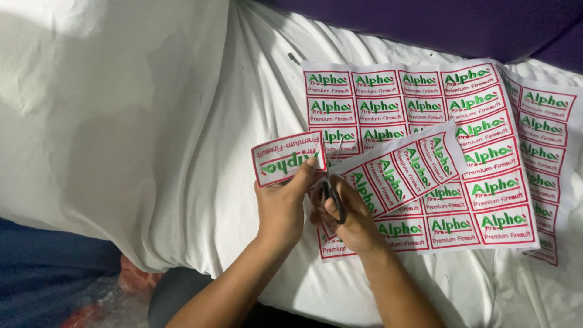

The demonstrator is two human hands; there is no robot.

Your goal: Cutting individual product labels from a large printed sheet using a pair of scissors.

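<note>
My left hand (280,203) pinches a single cut label patch (288,158), white with a red border and green lettering, at its lower right corner. My right hand (349,215) grips dark-handled scissors (334,197), fingers through the loops. The blades point up toward a strip of joined labels (404,167) that slants up to the right from the scissors. Where the blades meet the strip is hidden by my fingers. The cut patch sits just left of the strip's near end.
A large sheet of uncut labels (486,121) in rows lies flat on a white cloth (152,121) to the right. A second sheet (546,127) overlaps its right edge. Dark purple fabric (455,24) runs along the top; blue fabric (48,267) at lower left.
</note>
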